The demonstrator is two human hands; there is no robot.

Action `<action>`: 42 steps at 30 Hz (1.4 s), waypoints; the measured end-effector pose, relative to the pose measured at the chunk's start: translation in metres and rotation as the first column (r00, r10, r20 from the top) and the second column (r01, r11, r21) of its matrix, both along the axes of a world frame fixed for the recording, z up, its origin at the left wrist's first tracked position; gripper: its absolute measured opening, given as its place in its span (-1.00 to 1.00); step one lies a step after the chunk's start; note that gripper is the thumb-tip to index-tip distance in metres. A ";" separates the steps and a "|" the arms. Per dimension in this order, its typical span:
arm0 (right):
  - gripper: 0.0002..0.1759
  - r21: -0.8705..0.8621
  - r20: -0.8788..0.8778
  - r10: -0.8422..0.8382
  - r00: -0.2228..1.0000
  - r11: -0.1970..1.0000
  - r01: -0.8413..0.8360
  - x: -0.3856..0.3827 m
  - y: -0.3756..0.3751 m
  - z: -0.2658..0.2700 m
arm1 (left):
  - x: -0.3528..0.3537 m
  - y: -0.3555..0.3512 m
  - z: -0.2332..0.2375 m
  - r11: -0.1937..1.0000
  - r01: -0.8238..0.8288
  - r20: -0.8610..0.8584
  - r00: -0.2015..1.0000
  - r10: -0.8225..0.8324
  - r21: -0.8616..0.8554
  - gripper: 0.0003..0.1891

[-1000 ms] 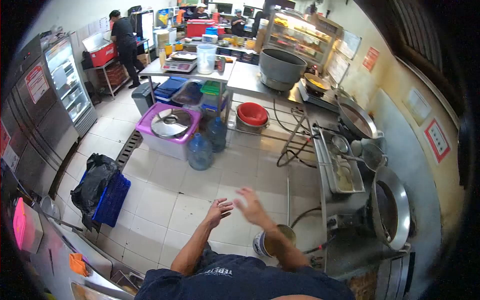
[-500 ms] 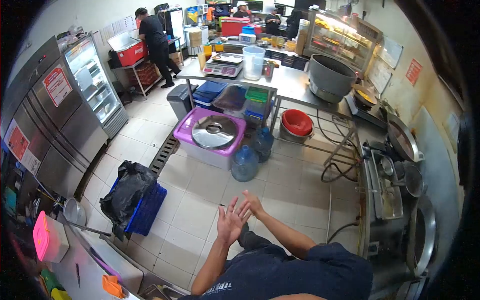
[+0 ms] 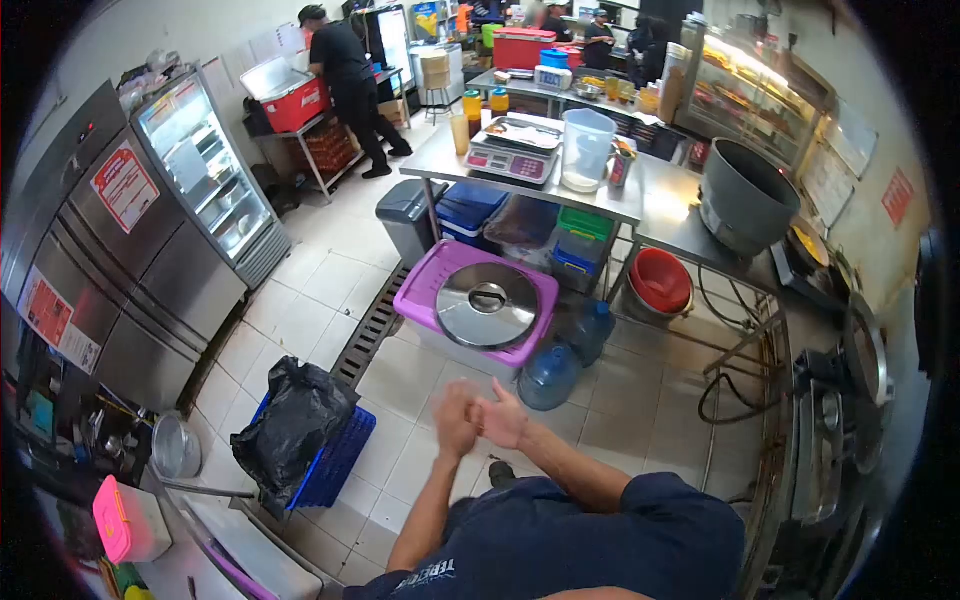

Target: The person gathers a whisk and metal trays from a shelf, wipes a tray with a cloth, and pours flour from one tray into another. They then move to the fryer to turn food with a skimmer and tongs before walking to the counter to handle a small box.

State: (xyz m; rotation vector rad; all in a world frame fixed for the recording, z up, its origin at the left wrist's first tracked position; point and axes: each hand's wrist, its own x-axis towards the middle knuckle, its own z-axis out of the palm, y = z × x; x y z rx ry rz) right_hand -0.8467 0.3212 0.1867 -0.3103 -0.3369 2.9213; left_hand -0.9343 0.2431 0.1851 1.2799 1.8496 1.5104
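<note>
My left hand (image 3: 456,418) and my right hand (image 3: 503,416) are raised in front of my body, touching or nearly touching at the fingers. The left hand is blurred, with its fingers partly hidden. My right hand is spread with its palm turned towards the left, and no object shows in it. Beyond them stand a white tub with a purple lid (image 3: 418,296), a round steel lid (image 3: 460,318) lying on it, and two blue water bottles (image 3: 548,378) on the floor beside it.
A blue crate (image 3: 352,445) under a black bag (image 3: 292,430) stands left on the tiled floor. Ahead, a steel table (image 3: 624,196) bears a scale (image 3: 510,162) and large grey pot (image 3: 748,196). Steel refrigerators line the left. A person (image 3: 345,80) bends over a red cooler (image 3: 290,100).
My hands have come together from a spread, palms-showing pose. The view has shifted forward, so the tub and table look nearer and stand further right.
</note>
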 end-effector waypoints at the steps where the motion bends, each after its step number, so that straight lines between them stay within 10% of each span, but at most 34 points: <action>1: -0.39 0.085 0.035 0.160 0.986 0.983 -0.162 -0.012 0.015 0.029 | -0.029 0.004 -0.013 0.994 -0.082 0.178 0.980 0.093 -0.071 -0.67; 2: -0.48 0.108 0.070 0.185 0.980 0.976 -0.192 -0.028 0.024 0.055 | -0.059 0.009 -0.026 0.976 -0.166 0.348 0.915 0.205 -0.140 -0.72; 4: -0.54 0.257 0.057 0.212 0.976 0.941 -0.219 -0.071 0.047 0.050 | -0.133 -0.007 -0.108 0.894 -0.427 -0.335 0.870 0.363 -0.139 -0.81; 6: -0.60 0.393 0.042 0.236 0.971 0.889 -0.234 -0.112 0.069 0.041 | -0.188 -0.053 -0.201 0.746 -0.554 -0.063 0.816 0.575 -0.369 -0.82; 8: -0.70 0.703 0.240 0.138 0.961 0.658 -0.270 -0.155 0.096 0.036 | -0.211 -0.111 -0.268 0.467 -0.617 -0.140 0.685 0.715 -0.633 -0.74; 9: -0.70 0.708 0.241 0.140 0.960 0.652 -0.273 -0.176 0.110 0.030 | -0.222 -0.155 -0.312 0.401 -0.623 -0.619 0.769 0.156 -0.672 -0.69; 10: -0.72 0.703 0.329 0.110 0.938 0.635 -0.321 -0.195 0.126 0.022 | -0.233 -0.185 -0.326 0.208 -0.325 -0.212 0.877 0.431 -0.922 -0.69; 11: -0.72 0.694 0.412 0.077 0.908 0.619 -0.367 -0.215 0.141 0.014 | -0.237 -0.203 -0.322 0.018 -0.220 -0.217 0.939 -0.267 -0.975 -0.71; 15: -0.64 0.674 0.714 -0.173 0.678 0.431 -0.599 -0.286 0.204 -0.091 | -0.241 -0.246 -0.281 0.122 -0.146 -0.171 0.958 -0.230 -0.982 -0.77; 17: -0.66 0.642 0.699 -0.228 0.677 -0.215 -0.736 -0.294 0.254 -0.211 | -0.267 -0.238 -0.273 0.154 -0.158 -0.183 0.969 -0.165 -0.975 -0.78; 18: -0.73 0.211 0.808 -0.363 0.464 -0.556 -0.804 -0.303 0.259 -0.225 | -0.288 -0.229 -0.270 0.171 -0.166 -0.191 0.971 -0.146 -0.971 -0.79; 20: -0.75 0.254 0.857 -0.445 0.259 -0.073 -0.964 -0.305 0.270 -0.288 | -0.336 -0.207 -0.264 0.200 -0.181 -0.213 0.966 -0.148 -0.963 -0.80; 22: -0.74 0.387 0.768 -0.539 0.346 -0.040 -0.921 -0.308 0.276 -0.372 | -0.394 -0.176 -0.267 0.230 -0.209 -0.256 0.946 -0.200 -0.951 -0.80; 25: -0.73 0.191 0.976 -0.198 0.093 0.565 -0.802 -0.351 0.256 -0.230 | -0.505 -0.122 -0.289 0.282 -0.292 -0.348 0.921 -0.174 -0.914 -0.80; 27: -0.68 0.153 0.985 -0.157 0.077 0.557 -0.816 -0.377 0.262 -0.237 | -0.579 -0.068 -0.280 0.503 -0.335 0.076 0.770 0.633 -0.797 -0.88; 29: -0.69 0.116 0.989 -0.137 0.049 0.538 -0.835 -0.403 0.274 -0.254 | -0.639 -0.001 -0.240 0.654 -0.291 0.417 0.578 0.702 -0.698 -0.86; 31: -0.75 0.154 0.984 -0.131 0.125 0.247 -0.957 -0.429 0.299 -0.311 | -0.696 0.055 -0.207 0.695 -0.272 0.481 0.555 0.678 -0.666 -0.85; 32: -0.78 0.202 0.958 -0.145 0.246 -0.267 -0.942 -0.440 0.312 -0.350 | -0.717 0.073 -0.202 0.698 -0.260 0.476 0.571 0.668 -0.667 -0.85; 33: -0.81 0.222 0.878 -0.040 0.476 -0.848 -0.481 -0.448 0.329 -0.397 | -0.738 0.094 -0.198 0.718 -0.259 0.511 0.552 0.659 -0.646 -0.84; 34: -0.83 0.170 0.762 0.164 0.627 -0.984 0.050 -0.449 0.348 -0.471 | -0.757 0.115 -0.197 0.735 -0.260 0.544 0.530 0.650 -0.626 -0.84; 36: -0.85 0.329 0.920 0.048 0.389 -0.634 -0.700 -0.510 0.368 -0.414 | -0.784 0.138 -0.207 0.729 -0.235 0.559 0.506 0.657 -0.644 -0.83; 37: -0.88 0.111 0.973 0.192 0.130 0.107 -0.988 -0.546 0.383 -0.383 | -0.794 0.145 -0.209 0.714 -0.211 0.563 0.484 0.670 -0.668 -0.84; 38: -0.88 0.120 0.973 0.185 0.140 0.118 -0.986 -0.576 0.401 -0.369 | -0.808 0.146 -0.228 0.689 -0.124 0.575 0.458 0.678 -0.714 -0.87; 39: -0.88 0.284 0.954 0.092 0.286 -0.585 -0.760 -0.602 0.416 -0.360 | -0.824 0.143 -0.248 0.656 -0.032 0.582 0.432 0.689 -0.754 -0.88; 40: -0.88 0.183 0.891 0.112 0.441 -0.975 -0.123 -0.626 0.433 -0.352 | -0.837 0.140 -0.256 0.634 0.057 0.593 0.428 0.682 -0.771 -0.90; 41: -0.88 -0.118 0.823 0.231 0.520 -0.825 0.553 -0.650 0.447 -0.342 | -0.850 0.144 -0.258 0.604 0.147 0.602 0.423 0.677 -0.783 -0.91; 42: -0.88 -0.120 0.823 0.221 0.523 -0.833 0.540 -0.676 0.460 -0.324 | -0.852 0.149 -0.242 0.576 0.080 0.495 0.615 0.614 -0.814 -0.91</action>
